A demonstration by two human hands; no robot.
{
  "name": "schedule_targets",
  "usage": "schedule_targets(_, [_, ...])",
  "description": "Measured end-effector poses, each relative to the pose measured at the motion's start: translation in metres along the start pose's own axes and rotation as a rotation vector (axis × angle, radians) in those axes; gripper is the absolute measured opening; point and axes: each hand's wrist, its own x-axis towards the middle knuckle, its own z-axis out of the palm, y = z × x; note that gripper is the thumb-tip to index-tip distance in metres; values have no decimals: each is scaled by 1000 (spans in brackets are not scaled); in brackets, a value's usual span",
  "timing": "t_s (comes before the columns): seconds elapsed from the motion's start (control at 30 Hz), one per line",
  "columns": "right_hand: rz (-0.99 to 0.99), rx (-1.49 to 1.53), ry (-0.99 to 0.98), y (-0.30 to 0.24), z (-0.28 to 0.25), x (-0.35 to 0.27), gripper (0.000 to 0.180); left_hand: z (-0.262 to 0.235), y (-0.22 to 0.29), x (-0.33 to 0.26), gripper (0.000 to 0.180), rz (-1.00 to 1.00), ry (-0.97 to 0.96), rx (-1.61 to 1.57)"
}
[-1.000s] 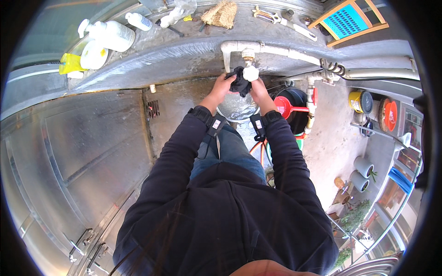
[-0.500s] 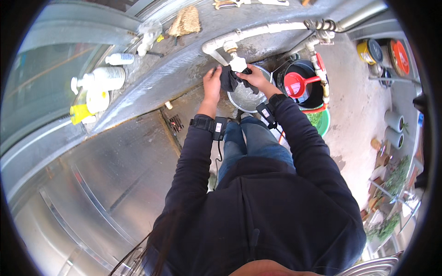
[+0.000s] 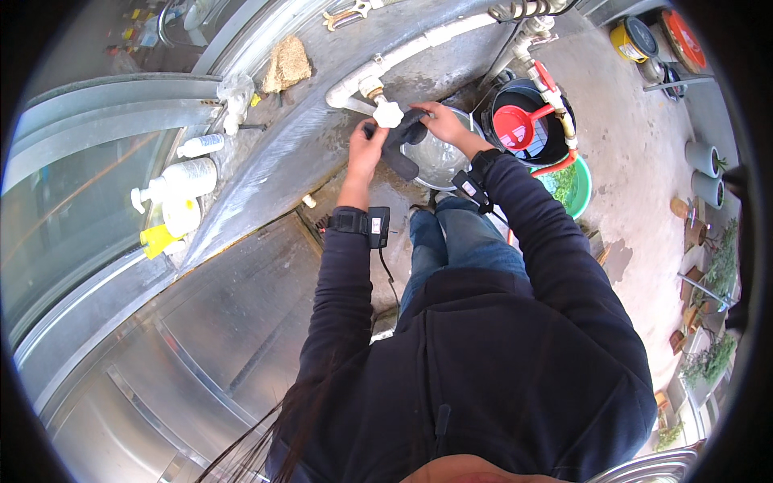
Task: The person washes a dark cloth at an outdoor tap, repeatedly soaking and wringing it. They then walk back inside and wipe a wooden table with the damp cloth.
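Item: dark cloth (image 3: 400, 145), which I see gripped by both hands beneath the white tap handle (image 3: 387, 113), above a metal basin (image 3: 439, 161). Left hand (image 3: 366, 147) clenched on its lower end; right hand (image 3: 439, 122) pinching the upper end. Basin contents obscured; cloth's shape unclear.

Basin (image 3: 439, 161) under tap (image 3: 387, 113); bucket (image 3: 527, 129) right.

Outdoor washing yard: tap (image 3: 387, 113), buckets (image 3: 527, 121), planters (image 3: 702, 157).

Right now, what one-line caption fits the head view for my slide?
Left hand and right hand grip a dark cloth under a white tap handle, above a round metal basin.
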Motion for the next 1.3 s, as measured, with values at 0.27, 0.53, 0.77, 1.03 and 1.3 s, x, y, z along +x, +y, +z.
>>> schedule_targets(0.27, [-122,-131,-79,-18,-22,9,25,-20,9,-15,21,-44,37,306])
schedule_targets(0.53, [-327,-244,-191,-52,-30,0,41,-29,22,-17,27,-92,343,-155])
schedule_targets(0.77, [-109,205,-344,-16,-32,24,26,-43,24,-27,35,-20,495,-77])
schedule_targets(1.03, [70,75,-155,-27,13,8,27,-20,-11,-27,63,-336,398,152])
schedule_targets(1.3, [247,924,-407,-24,32,-44,33,10,-44,-11,23,-281,83,-489])
